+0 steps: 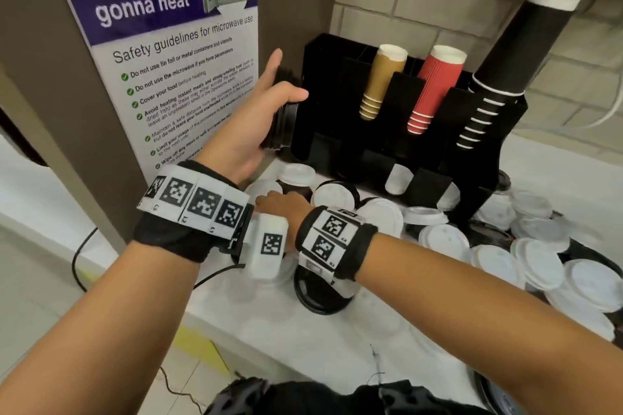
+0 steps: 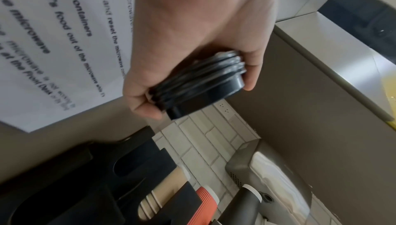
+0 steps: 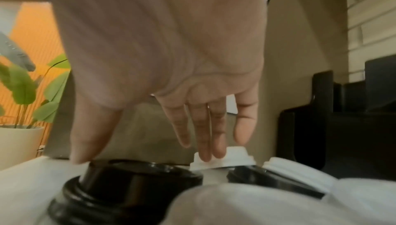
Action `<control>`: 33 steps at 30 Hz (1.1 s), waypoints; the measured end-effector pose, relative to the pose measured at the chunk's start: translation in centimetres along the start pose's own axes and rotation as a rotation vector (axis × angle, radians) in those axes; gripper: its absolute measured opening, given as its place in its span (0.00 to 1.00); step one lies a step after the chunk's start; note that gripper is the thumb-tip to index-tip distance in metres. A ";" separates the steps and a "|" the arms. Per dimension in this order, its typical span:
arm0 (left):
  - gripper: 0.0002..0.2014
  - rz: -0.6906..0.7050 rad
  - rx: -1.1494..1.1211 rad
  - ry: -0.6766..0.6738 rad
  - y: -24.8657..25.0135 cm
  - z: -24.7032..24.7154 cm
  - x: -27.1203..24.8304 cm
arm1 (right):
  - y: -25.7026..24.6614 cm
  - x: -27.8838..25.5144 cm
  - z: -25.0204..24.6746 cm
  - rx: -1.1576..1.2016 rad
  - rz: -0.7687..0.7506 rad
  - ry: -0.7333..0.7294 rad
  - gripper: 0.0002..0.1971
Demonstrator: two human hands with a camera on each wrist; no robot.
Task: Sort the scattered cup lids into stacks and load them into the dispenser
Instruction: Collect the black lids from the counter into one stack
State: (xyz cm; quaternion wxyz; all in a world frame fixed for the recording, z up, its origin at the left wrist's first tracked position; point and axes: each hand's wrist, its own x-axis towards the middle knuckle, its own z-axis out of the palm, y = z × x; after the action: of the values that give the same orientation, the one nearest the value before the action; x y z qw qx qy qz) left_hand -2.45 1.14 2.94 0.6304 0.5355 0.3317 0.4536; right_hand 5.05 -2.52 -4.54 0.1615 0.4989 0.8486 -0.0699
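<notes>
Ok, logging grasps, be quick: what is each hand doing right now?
Left hand: gripping a stack of black lids.
Right hand: open, fingers straight, reaching down over the scattered lids.

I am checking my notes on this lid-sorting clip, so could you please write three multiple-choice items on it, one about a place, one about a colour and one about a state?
1. Where is the stack of black lids?
A. In the left hand
B. On the counter
C. Inside the dispenser

2. What colour are the cups between the tan cups and the tall black cups in the dispenser?
A. Green
B. Red
C. Blue

3. How is the right hand?
A. Clenched in a fist
B. Gripping a cup
C. Fingers straight, reaching down over the loose lids

Answers: 1 A, its fingers curl round the stack; 2 B, the ribbed red cups stand there; 3 C, the fingers are extended and hold nothing.
</notes>
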 end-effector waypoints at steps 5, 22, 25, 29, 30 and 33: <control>0.43 0.035 -0.016 0.012 0.5 -0.1 -0.5 | -0.3 -0.1 -0.4 0.117 0.008 -0.056 0.26; 0.32 0.086 0.031 -0.052 -0.3 -0.5 -0.6 | 0.8 3.7 3.0 0.059 0.133 -0.161 0.30; 0.29 0.094 0.026 -0.049 -0.2 -0.6 -0.4 | 1.5 3.0 1.7 0.120 0.139 -0.191 0.28; 0.25 0.108 0.021 -0.037 -0.1 -0.8 -0.2 | 4.0 0.8 -1.7 0.489 0.076 -0.002 0.20; 0.25 0.112 0.022 -0.028 -0.1 -0.8 -0.2 | 4.8 0.0 -2.4 0.617 0.079 0.054 0.19; 0.22 0.123 -0.040 -0.001 -0.2 -0.7 -0.2 | 7.3 -2.0 -3.1 0.970 0.187 0.259 0.17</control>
State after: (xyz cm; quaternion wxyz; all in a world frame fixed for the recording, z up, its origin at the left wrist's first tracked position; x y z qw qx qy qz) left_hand -3.13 1.17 2.63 0.6122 0.5425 0.2887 0.4976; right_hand 11.64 0.33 -0.67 -0.1896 0.5947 0.6834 -0.3787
